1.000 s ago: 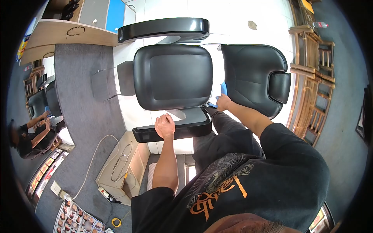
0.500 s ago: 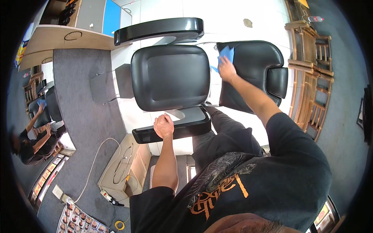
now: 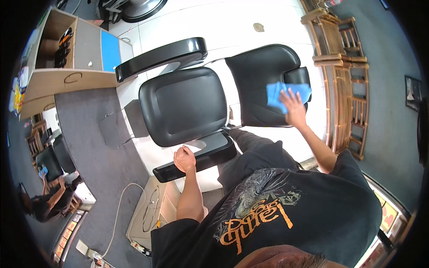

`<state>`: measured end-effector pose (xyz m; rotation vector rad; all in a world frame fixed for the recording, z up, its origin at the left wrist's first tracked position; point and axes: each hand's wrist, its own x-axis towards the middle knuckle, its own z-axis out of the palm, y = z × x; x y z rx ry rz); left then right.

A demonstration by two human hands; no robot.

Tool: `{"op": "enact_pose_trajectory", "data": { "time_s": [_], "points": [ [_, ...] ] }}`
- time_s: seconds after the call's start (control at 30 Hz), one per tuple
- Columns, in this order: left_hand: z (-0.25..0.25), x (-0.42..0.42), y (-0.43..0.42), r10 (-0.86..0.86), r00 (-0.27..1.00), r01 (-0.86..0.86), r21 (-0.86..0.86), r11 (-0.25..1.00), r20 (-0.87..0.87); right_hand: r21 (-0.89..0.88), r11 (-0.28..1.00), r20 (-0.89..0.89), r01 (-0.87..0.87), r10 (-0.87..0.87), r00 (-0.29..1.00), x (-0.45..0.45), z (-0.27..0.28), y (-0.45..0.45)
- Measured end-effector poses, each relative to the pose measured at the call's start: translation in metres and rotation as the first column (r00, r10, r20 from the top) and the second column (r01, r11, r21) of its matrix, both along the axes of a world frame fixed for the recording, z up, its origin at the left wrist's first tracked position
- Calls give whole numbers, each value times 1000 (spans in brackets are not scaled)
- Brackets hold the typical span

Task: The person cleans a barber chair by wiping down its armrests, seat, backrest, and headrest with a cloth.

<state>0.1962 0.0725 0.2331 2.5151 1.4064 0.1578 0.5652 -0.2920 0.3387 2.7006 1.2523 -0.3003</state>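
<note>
one black shirt (image 3: pixel 313 219) with orange lettering fills the nearest part of the view. past it, the left hand (image 3: pixel 184 159) is curled into a loose fist, resting on the near armrest (image 3: pixel 218 156). the right hand (image 3: pixel 295 109) lies with fingers apart over a blue cloth (image 3: pixel 274 95), which is spread against the backrest (image 3: pixel 259 76) and overlaps the headrest (image 3: pixel 298 76); whether the fingertips pinch it cannot be told. farther off are the far armrest (image 3: pixel 163 56) and bamboo furniture (image 3: pixel 342 105).
</note>
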Motion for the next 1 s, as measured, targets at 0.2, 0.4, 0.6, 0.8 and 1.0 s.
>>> {"op": "enact_pose_trajectory", "data": {
  "time_s": [0.2, 0.4, 0.6, 0.8, 1.0],
  "points": [
    [-3, 0, -1, -26, 999, 27, 37, 999, -28, 408, 904, 246, 130, -245, 938, 118, 7, 31],
    [-10, -2, -3, -13, 998, 14, 13, 1000, -63, 373, 806, -10, 460, -493, 870, 170, -5, 76],
    [-11, -3, -2, -20, 995, 21, 10, 1000, -96, 303, 907, 164, 292, -351, 922, 61, 25, 35],
    [-6, -1, -3, -44, 993, 45, 7, 999, -108, 262, 836, 135, 482, -526, 840, -68, 5, -2],
    [-2, -2, -3, -72, 991, 71, -8, 997, -114, 504, 544, -1, 671, -776, 630, -145, -39, 15]
  ]
}}
